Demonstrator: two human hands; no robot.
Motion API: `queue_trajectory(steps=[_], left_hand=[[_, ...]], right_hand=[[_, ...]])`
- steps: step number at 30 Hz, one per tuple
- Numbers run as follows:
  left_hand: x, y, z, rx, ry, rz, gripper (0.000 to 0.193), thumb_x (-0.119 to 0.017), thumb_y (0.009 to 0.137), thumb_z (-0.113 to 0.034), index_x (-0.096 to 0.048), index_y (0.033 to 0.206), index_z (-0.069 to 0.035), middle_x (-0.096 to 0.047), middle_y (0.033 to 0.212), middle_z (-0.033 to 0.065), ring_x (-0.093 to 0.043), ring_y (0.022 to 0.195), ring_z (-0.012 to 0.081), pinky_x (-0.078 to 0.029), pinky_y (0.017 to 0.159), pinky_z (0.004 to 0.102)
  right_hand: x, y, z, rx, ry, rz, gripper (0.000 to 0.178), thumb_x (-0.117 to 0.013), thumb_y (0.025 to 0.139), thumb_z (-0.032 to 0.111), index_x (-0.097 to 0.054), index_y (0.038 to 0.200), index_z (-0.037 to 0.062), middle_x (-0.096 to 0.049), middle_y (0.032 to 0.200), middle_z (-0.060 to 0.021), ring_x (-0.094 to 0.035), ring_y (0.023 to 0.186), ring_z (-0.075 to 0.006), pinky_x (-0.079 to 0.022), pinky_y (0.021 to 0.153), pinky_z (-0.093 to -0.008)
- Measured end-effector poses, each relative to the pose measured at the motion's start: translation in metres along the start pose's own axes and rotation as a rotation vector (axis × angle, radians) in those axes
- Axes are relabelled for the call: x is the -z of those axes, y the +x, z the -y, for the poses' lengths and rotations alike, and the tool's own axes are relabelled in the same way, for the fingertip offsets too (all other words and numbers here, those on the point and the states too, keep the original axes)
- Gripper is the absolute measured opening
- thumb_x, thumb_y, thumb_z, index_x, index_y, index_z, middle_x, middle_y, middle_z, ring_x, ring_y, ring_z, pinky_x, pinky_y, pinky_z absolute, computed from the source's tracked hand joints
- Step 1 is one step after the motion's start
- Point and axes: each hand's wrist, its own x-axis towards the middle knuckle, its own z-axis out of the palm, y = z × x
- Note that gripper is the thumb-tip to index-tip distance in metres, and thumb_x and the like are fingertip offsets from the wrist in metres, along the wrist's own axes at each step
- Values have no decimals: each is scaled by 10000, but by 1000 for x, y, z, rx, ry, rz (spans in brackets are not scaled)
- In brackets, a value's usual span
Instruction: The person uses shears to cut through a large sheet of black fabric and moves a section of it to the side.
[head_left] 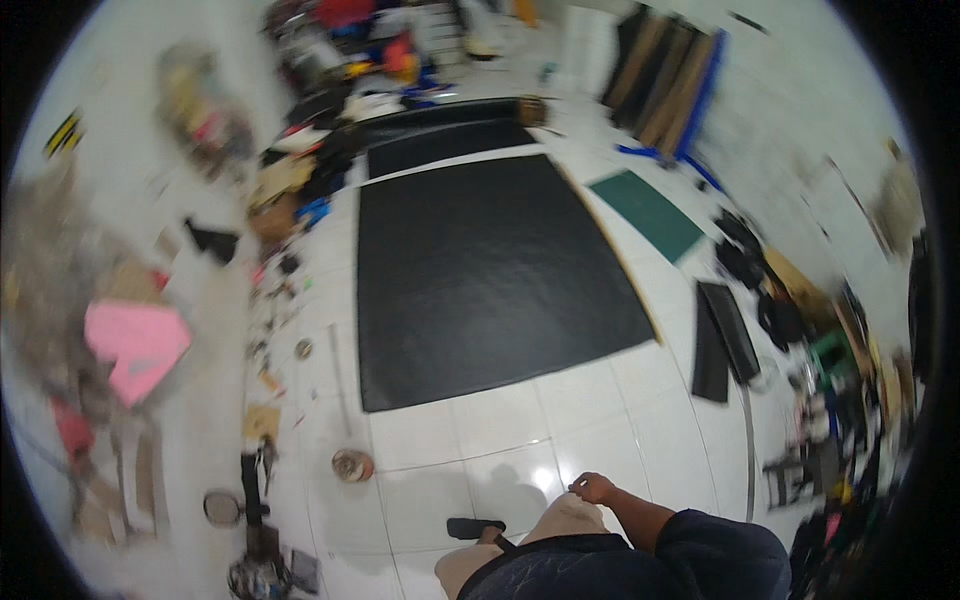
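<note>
My right hand [593, 488] hangs in front of my light trousers at the lower middle. Its fingers are drawn together, and whatever they may hold is too small to make out. My left hand does not show. Beyond me a large black sheet [490, 280] lies flat on the white tiled floor. Along its right edge runs a thin yellowish strip [612, 245], probably a long ruler. At the sheet's far end, a strip of black material [450, 147] lies in front of a black roll [440, 115].
A green mat [650, 215] lies right of the sheet, near black folded pieces [725, 340]. Rolls lean on a blue rack [700, 110] at the back right. Clutter lines both walls. A round container [352, 465] stands on the floor near a long thin bar [340, 380].
</note>
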Motion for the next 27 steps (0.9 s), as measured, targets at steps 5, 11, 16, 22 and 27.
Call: queue_trajectory(steps=[5, 11, 16, 22, 27], left_hand=[[-142, 33, -135, -65, 369, -27, 411, -607, 917, -266, -552, 1253, -36, -614, 866, 95, -577, 628, 221, -477, 495, 344], [-361, -1, -158, -57, 791, 202, 370, -594, 874, -285, -586, 1107, 3, -619, 873, 102, -594, 688, 183, -455, 536, 294], [-557, -71, -154, -258, 1106, 547, 415, -615, 898, -299, -606, 1165, 19, -648, 963, 106, -614, 784, 182, -487, 692, 303], [-664, -70, -143, -243, 1157, 744, 411, -620, 907, -286, -607, 1175, 26, -652, 981, 111, -619, 831, 191, -511, 759, 314], [-676, 8, -157, -41, 1388, 487, 358, -620, 879, -305, -628, 1083, -11, -646, 909, 97, -624, 753, 209, -505, 642, 345]], right_hand=[[18, -89, -173, -234, 234, -244, 484, -685, 822, 480, -689, 1001, 30, -712, 840, -123, -682, 730, -191, -554, 664, -337], [-4, -241, -414, -636, 459, -669, 391, -693, 835, 376, -641, 964, 10, -676, 746, -107, -623, 588, -181, -511, 504, -324], [-32, -335, -490, -1003, 793, -746, 274, -624, 854, 256, -602, 861, -17, -603, 654, -91, -568, 499, -186, -455, 416, -329], [-50, -288, -477, -1001, 798, -689, 345, -673, 851, 365, -637, 823, 23, -616, 662, -76, -567, 504, -182, -449, 414, -327], [35, -175, -400, -643, 800, -523, 463, -669, 846, 450, -664, 992, 11, -691, 865, -151, -654, 673, -204, -528, 582, -346]])
